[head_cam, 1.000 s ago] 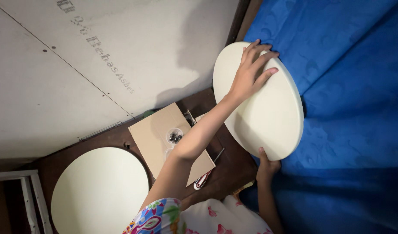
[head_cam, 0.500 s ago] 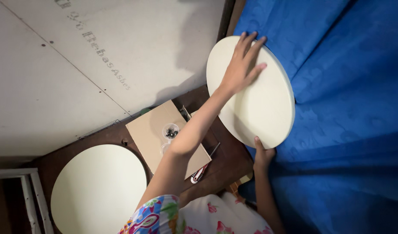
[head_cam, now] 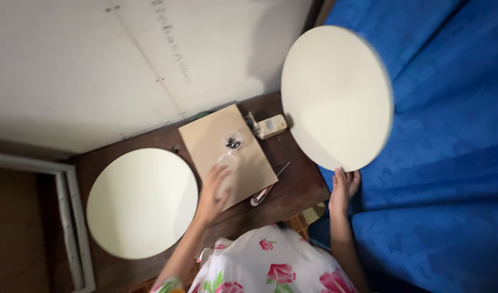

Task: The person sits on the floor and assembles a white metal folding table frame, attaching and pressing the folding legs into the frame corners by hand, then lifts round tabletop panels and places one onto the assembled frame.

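- Overhead, a large round cream board point(head_cam: 336, 97) is being propped upright against the blue cloth point(head_cam: 449, 135), at the desk's point(head_cam: 298, 187) right edge; it is being judged stiff, flat and light for its size, though smooth-faced and liable to slide.
- Only its lower rim is being supported by the right hand point(head_cam: 344, 187), fingers curled under the edge; whether they are clamping it cannot be told. Opposite rims are being judged the surest hold.
- A second round board point(head_cam: 143, 203) is lying flat on the left.
- A tan rectangular panel point(head_cam: 227, 154) is being touched by the left hand point(head_cam: 214, 192), fingers loosely apart, near a small clear dish point(head_cam: 232, 141).
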